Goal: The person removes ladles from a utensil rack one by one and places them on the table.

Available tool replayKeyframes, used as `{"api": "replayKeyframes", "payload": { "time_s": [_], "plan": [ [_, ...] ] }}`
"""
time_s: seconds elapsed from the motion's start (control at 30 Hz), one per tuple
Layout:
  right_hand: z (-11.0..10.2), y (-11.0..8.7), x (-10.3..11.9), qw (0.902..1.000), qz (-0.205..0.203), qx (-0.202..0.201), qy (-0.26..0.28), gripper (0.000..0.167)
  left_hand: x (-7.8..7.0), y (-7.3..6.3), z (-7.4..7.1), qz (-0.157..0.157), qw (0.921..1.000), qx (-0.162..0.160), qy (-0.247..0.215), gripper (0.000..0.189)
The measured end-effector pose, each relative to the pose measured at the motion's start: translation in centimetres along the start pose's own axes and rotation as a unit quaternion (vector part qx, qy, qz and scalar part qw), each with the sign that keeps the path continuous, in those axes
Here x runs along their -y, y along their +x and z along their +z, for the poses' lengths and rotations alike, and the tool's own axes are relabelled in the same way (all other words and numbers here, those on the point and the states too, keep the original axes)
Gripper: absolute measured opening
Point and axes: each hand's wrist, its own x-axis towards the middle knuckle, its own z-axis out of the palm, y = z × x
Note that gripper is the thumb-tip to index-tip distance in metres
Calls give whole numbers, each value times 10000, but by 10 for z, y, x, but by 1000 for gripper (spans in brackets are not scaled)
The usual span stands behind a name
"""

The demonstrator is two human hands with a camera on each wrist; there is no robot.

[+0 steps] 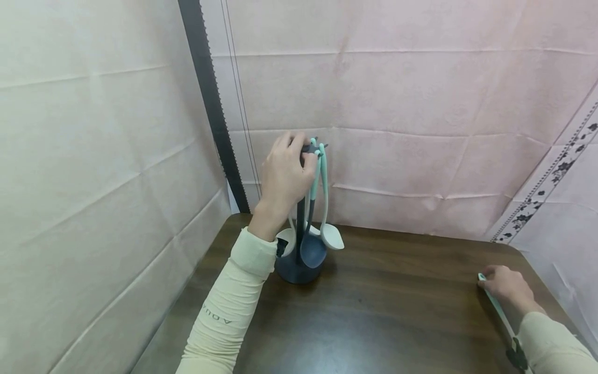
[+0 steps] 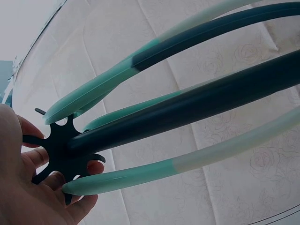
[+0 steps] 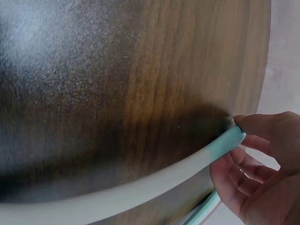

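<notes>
At the back left of the table a dark utensil stand (image 1: 295, 272) stands upright. My left hand (image 1: 287, 171) grips its hooked top (image 2: 58, 147), fingers curled among the hooks. From the hooks hang several utensils with turquoise handle ends, among them a dark blue ladle (image 1: 313, 252) and a white spoon-like utensil (image 1: 332, 237). Another pale utensil head (image 1: 287, 241) is partly covered by the left wrist. Far to the right, my right hand (image 1: 509, 285) pinches the turquoise end of a pale-handled kitchen utensil (image 3: 183, 171) between thumb and fingers. Its head is out of view.
The brown wooden table (image 1: 397, 296) has rounded back corners. Pale cloth (image 1: 397, 104) hangs behind it, with more cloth (image 1: 103, 182) along the left side. Below the held handle, a second turquoise-and-white strip (image 3: 201, 211) shows in the right wrist view.
</notes>
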Motion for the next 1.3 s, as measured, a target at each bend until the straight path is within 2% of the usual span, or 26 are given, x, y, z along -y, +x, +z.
{"api": "replayKeyframes", "payload": {
  "time_s": [0.3,0.47,0.83,1.07,1.3],
  "plan": [
    [2,4,2,9998,-143,147,-72,40,-1,0,-1,50,10000,-35,0,29],
    [1,3,4,9997,-58,250,-38,42,-2,1,-1,44,10000,-34,-12,30],
    [1,-1,6,9998,42,175,-24,45,-2,0,0,63,10000,-73,-1,30],
    [4,-3,3,9985,252,352,342,50,-2,0,1,77,9998,-99,127,31],
    [4,-3,4,9982,216,348,437,44,-1,-1,1,24,10000,-68,59,31]
  ]
}}
